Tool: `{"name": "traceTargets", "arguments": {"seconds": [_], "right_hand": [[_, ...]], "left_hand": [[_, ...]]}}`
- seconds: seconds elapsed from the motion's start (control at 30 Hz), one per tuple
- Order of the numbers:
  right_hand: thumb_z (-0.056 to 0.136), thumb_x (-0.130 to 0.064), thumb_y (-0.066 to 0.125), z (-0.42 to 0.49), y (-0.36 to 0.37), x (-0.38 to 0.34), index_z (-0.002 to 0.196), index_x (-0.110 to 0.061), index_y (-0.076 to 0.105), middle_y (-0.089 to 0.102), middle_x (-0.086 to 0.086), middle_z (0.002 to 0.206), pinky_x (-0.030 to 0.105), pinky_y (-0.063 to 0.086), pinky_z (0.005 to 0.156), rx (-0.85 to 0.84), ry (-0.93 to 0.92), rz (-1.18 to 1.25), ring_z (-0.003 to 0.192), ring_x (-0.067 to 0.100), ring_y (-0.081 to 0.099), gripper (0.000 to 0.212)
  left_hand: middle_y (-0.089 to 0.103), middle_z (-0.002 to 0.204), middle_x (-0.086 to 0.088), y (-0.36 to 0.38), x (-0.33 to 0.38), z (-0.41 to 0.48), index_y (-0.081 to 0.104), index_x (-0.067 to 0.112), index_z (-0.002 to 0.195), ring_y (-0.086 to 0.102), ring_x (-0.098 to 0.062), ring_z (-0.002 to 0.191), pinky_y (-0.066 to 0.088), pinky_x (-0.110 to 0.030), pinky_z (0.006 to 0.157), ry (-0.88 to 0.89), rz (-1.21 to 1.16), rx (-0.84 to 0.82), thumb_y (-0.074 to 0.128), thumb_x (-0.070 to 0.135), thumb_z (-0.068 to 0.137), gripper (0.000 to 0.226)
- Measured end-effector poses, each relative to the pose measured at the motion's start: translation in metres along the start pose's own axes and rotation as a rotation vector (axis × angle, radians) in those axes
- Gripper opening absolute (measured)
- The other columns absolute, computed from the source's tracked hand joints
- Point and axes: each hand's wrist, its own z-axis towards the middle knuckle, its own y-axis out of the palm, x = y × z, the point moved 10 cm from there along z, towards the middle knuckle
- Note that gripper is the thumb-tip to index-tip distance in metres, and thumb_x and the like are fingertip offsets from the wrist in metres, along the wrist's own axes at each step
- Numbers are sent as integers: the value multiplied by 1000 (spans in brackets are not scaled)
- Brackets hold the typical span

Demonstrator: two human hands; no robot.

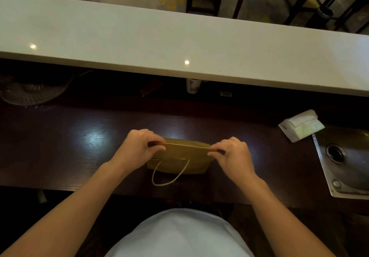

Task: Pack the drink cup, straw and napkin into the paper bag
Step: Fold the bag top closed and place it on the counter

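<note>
A brown paper bag point(180, 157) stands on the dark wooden counter point(79, 147) in front of me, its mouth nearly flat. My left hand point(139, 147) pinches the left end of the bag's top edge, and my right hand point(232, 153) pinches the right end. One string handle point(169, 173) hangs down the near side. A white drink cup point(192, 86) with a dark pattern stands far back under the raised ledge. A pack of white napkins point(301, 125) lies at the right. I see no straw.
A pale raised ledge point(179, 43) runs across above the counter. A metal sink point(345, 161) with a drain sits at the right edge. A round fan grille point(32, 91) is in the shadow at the left. Dark chairs stand beyond the ledge.
</note>
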Motion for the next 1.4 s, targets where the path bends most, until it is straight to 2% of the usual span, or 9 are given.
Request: {"name": "traceTargets", "arguments": {"seconds": [0.13, 0.33, 0.47, 0.6, 0.8, 0.97, 1.07, 1.23, 1.4], "right_hand": [[68, -18, 85, -3, 4, 33, 80, -19, 79, 60, -17, 72, 17, 47, 71, 29, 201, 302, 75, 11, 60, 14], [72, -9, 81, -4, 35, 42, 86, -16, 76, 67, -4, 102, 1, 42, 72, -64, 245, 617, 84, -13, 59, 16], [76, -9, 78, -16, 78, 48, 95, -24, 77, 61, -5, 132, 30, 48, 99, -208, 426, 959, 119, 9, 57, 25], [82, -7, 70, -16, 91, 50, 102, -15, 75, 56, -1, 140, 47, 53, 96, -195, 540, 1258, 121, 21, 59, 22], [74, -17, 73, 8, 47, 34, 105, -7, 74, 70, 17, 117, 40, 58, 85, -74, 473, 1370, 108, 31, 68, 33], [66, -30, 74, 52, -45, 2, 91, -11, 78, 78, 8, 90, 36, 61, 74, 70, 251, 1358, 84, 20, 73, 31], [67, -35, 73, 81, -108, -16, 88, -12, 77, 77, 7, 84, 40, 62, 73, 170, 140, 1282, 77, 20, 73, 32], [90, -24, 60, 130, -186, -32, 106, -17, 70, 75, 5, 104, 39, 61, 78, 251, 53, 1110, 94, 22, 72, 20], [92, -28, 57, 182, -215, -21, 92, -33, 64, 69, -13, 98, 37, 57, 81, 308, 88, 981, 92, 13, 67, 8]], "left_hand": [[66, 68, 21, -9, -46, -11, 78, 29, 79, 63, 8, 76, 43, -3, 68, -244, -136, 47, 88, 21, 65, 18], [78, 75, 13, 26, -75, -31, 75, 15, 84, 72, -2, 74, 57, -15, 70, -511, -720, 32, 79, -6, 69, 27], [67, 125, 15, 56, -96, -43, 74, 17, 106, 61, -4, 115, 49, -27, 97, -604, -848, -39, 76, 7, 76, 32], [64, 128, 19, 62, -89, -41, 69, 11, 114, 65, -9, 109, 56, -30, 88, -642, -1001, 49, 64, 8, 87, 28], [78, 95, 6, 4, -45, -4, 66, 21, 118, 71, -6, 85, 57, -22, 71, -519, -961, 153, 56, 7, 94, 30], [76, 77, 11, -83, 16, 52, 66, 15, 104, 68, 1, 71, 53, -14, 62, -254, -850, 171, 48, 1, 97, 24], [76, 83, 14, -131, 45, 85, 67, 22, 101, 67, 1, 77, 52, -15, 65, -148, -781, 203, 49, 5, 97, 25], [71, 110, 3, -174, 69, 146, 64, 32, 110, 67, -18, 104, 54, -43, 90, -90, -726, 264, 47, 20, 100, 23], [69, 117, -3, -166, 63, 205, 60, 23, 124, 65, -23, 108, 52, -53, 96, -146, -791, 248, 43, 23, 102, 28]]}}
